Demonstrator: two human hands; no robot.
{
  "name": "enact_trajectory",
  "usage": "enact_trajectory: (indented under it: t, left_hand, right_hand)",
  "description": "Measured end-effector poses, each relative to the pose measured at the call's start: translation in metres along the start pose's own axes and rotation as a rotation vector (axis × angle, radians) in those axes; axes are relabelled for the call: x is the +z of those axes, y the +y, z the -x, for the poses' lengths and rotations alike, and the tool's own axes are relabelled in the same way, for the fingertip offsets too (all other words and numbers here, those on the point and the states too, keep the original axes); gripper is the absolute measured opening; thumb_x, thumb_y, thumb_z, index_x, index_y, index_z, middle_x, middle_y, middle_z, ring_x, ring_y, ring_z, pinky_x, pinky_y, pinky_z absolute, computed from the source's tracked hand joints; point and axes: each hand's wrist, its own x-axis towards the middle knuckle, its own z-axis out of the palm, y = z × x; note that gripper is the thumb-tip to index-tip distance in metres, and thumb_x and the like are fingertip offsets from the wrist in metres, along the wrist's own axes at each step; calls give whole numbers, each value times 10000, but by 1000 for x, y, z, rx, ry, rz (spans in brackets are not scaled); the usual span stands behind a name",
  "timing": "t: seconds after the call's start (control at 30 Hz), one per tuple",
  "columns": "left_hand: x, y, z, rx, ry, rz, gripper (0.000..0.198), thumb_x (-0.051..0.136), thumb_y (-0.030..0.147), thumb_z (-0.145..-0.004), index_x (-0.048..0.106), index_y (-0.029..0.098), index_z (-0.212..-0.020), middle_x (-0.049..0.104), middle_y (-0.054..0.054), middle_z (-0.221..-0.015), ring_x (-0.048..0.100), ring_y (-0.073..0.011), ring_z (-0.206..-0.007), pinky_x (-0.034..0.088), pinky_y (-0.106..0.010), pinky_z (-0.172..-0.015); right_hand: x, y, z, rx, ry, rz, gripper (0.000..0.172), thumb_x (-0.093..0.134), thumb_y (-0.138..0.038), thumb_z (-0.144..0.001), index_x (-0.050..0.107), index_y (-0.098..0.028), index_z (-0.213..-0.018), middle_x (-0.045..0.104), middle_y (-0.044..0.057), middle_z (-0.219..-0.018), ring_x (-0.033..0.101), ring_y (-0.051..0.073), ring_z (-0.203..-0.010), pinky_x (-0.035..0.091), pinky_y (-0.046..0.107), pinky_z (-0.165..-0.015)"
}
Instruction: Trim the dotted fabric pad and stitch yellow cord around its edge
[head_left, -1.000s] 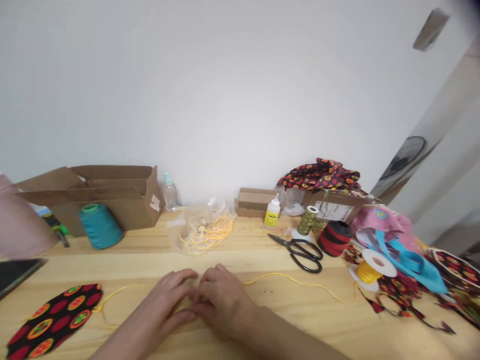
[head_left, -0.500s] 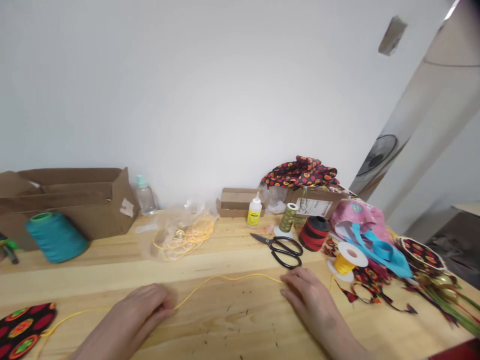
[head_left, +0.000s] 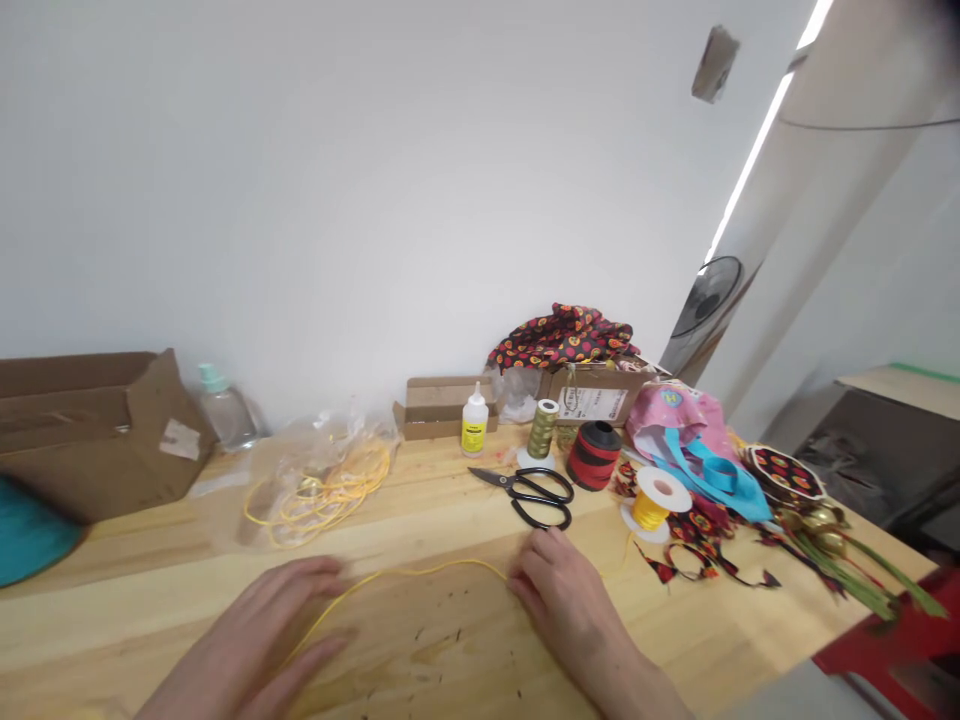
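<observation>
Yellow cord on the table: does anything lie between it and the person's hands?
Nothing visible does. The left hand and the right hand both reach the yellow cord, which arcs over the bare wood of the table between them. The black scissors lie farther back, apart from the cord.

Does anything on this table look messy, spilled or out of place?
Patterned fabric scraps trail across the table's right end beside a heap of pink cloth and blue ribbon, and a tangle of yellow cord sits in a crumpled plastic bag at back left.
</observation>
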Motion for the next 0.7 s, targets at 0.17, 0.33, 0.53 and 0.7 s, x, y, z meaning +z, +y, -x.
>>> enact_trajectory:
  t: [0.17, 0.33, 0.53, 0.7]
  left_hand:
    - [24, 44, -31, 188, -276, 43, 196, 520, 299, -730, 555, 289, -923, 533, -10, -1124, 476, -208, -1035, 407, -328, -873]
    - [35, 90, -47, 196, -444, 125, 234, 490, 217, -747, 552, 245, -971, 510, -37, -1139, 443, -196, -1056, 371, -340, -908]
    - [43, 104, -51, 150, -502, 171, 240, 498, 164, -729, 567, 215, -953, 531, -37, -1082, 456, -189, -1007, 362, -328, -890]
    - [71, 120, -69, 148, -438, 212, 226, 525, 215, -730, 546, 188, -954, 532, -38, -985, 464, -181, -915, 383, -304, -814]
  right_hand:
    - [-15, 27, -20, -2, 82, 43, 141, 479, -137, -744, 591, -154, -828, 573, 74, -870, 484, 189, -805, 383, 287, -720]
    - [-21, 51, -55, 32, -106, 230, 265, 478, -58, -634, 527, -133, -883, 587, 89, -815, 519, 189, -736, 382, 265, -639]
    - [-56, 50, -28, 147, -64, 13, 277, 477, -65, -554, 481, -178, -807, 575, 35, -735, 511, 164, -652, 371, 259, -589]
    - [-80, 67, 54, 443, -76, -913, 357, 609, -303, -602, 486, -218, -927, 542, 41, -748, 525, 174, -697, 415, 263, -575]
